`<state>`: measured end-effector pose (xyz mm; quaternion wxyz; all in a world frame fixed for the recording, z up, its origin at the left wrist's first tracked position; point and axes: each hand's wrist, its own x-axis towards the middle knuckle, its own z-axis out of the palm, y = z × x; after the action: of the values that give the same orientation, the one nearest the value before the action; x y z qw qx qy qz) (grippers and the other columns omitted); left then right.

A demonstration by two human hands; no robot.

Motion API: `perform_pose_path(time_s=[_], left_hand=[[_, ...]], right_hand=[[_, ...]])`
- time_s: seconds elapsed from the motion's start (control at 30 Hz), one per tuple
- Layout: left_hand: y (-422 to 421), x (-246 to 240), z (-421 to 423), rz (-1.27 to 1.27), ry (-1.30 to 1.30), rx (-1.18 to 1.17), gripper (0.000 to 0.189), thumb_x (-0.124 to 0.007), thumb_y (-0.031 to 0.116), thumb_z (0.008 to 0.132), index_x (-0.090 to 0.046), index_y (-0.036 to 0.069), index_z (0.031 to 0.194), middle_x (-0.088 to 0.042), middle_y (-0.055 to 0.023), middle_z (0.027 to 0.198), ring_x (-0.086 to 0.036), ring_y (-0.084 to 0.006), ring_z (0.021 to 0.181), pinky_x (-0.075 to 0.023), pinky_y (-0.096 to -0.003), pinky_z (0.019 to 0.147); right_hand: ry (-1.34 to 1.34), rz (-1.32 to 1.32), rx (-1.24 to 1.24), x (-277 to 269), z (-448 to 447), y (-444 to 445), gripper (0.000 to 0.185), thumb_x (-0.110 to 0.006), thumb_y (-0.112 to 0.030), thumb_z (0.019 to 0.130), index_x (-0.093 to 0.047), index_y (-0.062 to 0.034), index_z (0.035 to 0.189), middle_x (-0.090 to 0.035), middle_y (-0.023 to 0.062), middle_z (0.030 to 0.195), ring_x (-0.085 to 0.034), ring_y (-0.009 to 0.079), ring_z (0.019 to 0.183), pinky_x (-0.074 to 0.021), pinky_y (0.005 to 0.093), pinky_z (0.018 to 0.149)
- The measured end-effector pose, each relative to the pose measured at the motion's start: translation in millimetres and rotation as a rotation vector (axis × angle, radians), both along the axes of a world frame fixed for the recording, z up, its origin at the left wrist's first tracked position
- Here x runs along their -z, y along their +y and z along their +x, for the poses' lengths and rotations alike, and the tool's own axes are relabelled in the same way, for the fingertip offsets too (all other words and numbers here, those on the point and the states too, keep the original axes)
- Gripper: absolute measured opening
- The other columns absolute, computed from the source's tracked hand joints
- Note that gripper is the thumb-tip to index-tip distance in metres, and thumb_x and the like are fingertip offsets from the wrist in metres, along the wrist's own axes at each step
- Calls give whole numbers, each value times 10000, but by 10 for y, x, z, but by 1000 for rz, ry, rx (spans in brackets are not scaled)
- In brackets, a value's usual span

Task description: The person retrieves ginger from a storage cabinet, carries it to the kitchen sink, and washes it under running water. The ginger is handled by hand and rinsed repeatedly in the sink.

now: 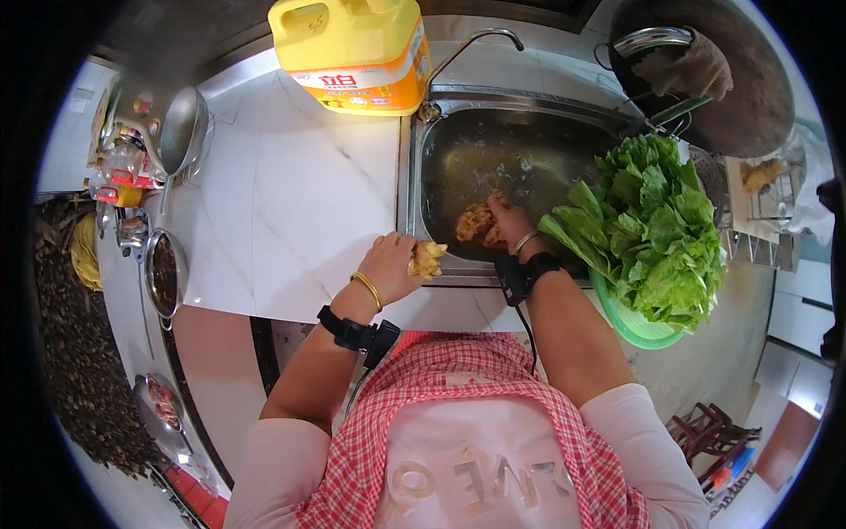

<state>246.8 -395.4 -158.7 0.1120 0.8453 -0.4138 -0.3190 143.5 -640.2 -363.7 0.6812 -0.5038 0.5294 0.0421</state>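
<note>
My left hand [390,263] rests at the sink's near left edge, its fingers closed around a pale yellow knobbly piece, apparently ginger root [428,258]. Inside the steel sink [456,264], my right hand [510,223] grips darker yellow-brown knobbly pieces [473,222] that look like the same root. Water with bits of foam [522,152] lies in the basin beyond the right hand. The curved tap [472,40] stands at the sink's back left corner, and no stream shows from it.
A large yellow detergent jug [350,59] stands behind the white counter [297,185]. Leafy greens [661,231] heap over a green basket [644,334] right of the sink. At left are a wok [182,132], a bowl of dark food [162,271] and a plate of meat [162,403].
</note>
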Motion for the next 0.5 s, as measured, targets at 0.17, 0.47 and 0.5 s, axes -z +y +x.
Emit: perform_pose_path(time_s=[0.17, 0.47, 0.5], left_hand=[[-19, 39, 25, 42, -144, 93, 547, -800, 258, 675, -540, 83, 1122, -482, -144, 1108, -477, -342, 1080, -431, -420, 927], [-165, -92, 46, 163, -190, 308, 524, -808, 282, 678, -587, 90, 1112, -481, -146, 1108, -489, -332, 1074, -441, -424, 907], [-169, -128, 63, 184, -196, 330, 529, -810, 296, 677, -589, 91, 1112, -480, -146, 1112, -490, -333, 1072, -441, -426, 907]], right_hand=[[-16, -27, -41, -119, 1, 73, 542, -630, -481, 875, -617, 24, 1071, -667, 105, 982, -658, 211, 789, -557, 372, 610], [-207, -151, -178, -411, 19, 183, 539, -621, -512, 862, -701, 16, 930, -697, 141, 882, -656, 257, 854, -469, 421, 761], [-186, -154, -180, -367, 23, 184, 534, -636, -494, 856, -679, 22, 991, -689, 151, 932, -651, 261, 881, -473, 419, 775]])
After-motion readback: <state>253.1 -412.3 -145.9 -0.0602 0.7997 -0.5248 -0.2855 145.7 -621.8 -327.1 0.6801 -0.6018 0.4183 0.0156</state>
